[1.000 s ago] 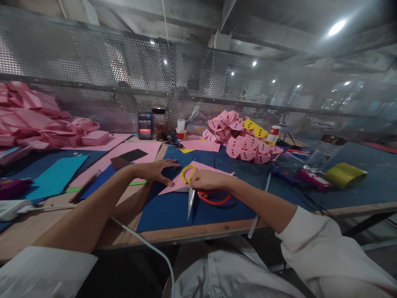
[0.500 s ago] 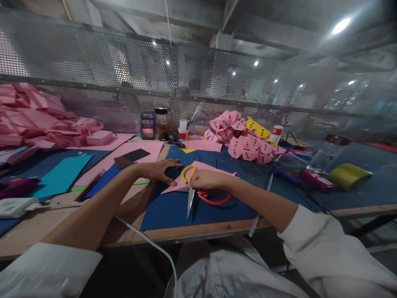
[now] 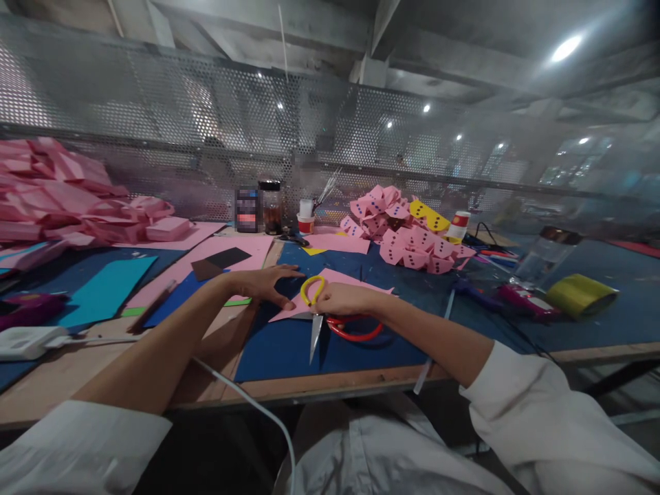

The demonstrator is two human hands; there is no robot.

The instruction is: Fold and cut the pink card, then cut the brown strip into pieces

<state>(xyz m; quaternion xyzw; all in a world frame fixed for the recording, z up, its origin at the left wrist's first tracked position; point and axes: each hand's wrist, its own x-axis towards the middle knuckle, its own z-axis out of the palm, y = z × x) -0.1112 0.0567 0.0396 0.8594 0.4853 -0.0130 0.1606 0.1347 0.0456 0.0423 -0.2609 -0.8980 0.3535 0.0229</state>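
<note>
On the blue mat [image 3: 278, 361] at the near edge of the bench [image 3: 320, 387], a pink paper sheet [image 3: 303, 306] lies beneath the two hands; the left hand [image 3: 265, 283] is spread, its thumb at the sheet's left edge; the right hand [image 3: 340, 299] is curled over the sheet, its fingers bunched on the scissors [image 3: 315, 338], whose blade points toward the person; a yellow handle loop [image 3: 304, 290] stands left of that fist and a red handle loop [image 3: 361, 338] shows below it, though whether both belong to one pair I cannot tell; beyond the hands, dotted pink paper pieces [image 3: 379, 210] lie heaped with a yellow dotted piece [image 3: 429, 216] among them; at left rest a teal sheet [image 3: 106, 292] and a larger pile of pink pieces [image 3: 56, 196]; at right a clear jar [image 3: 544, 261] stands near a yellow roll [image 3: 581, 295]; a perforated metal screen [image 3: 330, 103] rises behind.
</note>
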